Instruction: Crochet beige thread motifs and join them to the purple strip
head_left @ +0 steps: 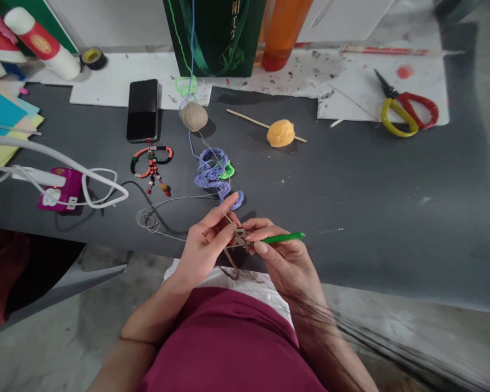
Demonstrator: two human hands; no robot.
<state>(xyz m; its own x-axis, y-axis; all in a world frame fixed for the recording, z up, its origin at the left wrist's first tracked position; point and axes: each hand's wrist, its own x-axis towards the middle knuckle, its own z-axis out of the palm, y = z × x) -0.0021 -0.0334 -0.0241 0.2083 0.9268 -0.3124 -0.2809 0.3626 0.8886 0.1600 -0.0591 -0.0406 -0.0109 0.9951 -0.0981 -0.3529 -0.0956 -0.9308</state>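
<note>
Between my two hands, over the table's near edge, is a small beige crochet piece [240, 236]. My left hand [207, 239] pinches its left side, with beige yarn running over the raised index finger. My right hand [283, 256] is closed around a crochet hook with a green handle [283, 238]; its thin shaft reaches into the piece. Just beyond my fingers lies blue-purple crochet work [214, 170] with a bright green part [227, 170]. A beige yarn ball [194, 116] rests behind it, its strand trailing toward my hands.
A yellow yarn ball [281, 133] sits on a wooden stick. Scissors [406, 111] lie far right. To the left are a black phone [142, 110], a beaded bracelet [152, 163] and a purple power adapter [61, 189] with white cables. A dark green bag [216, 38] stands at the back.
</note>
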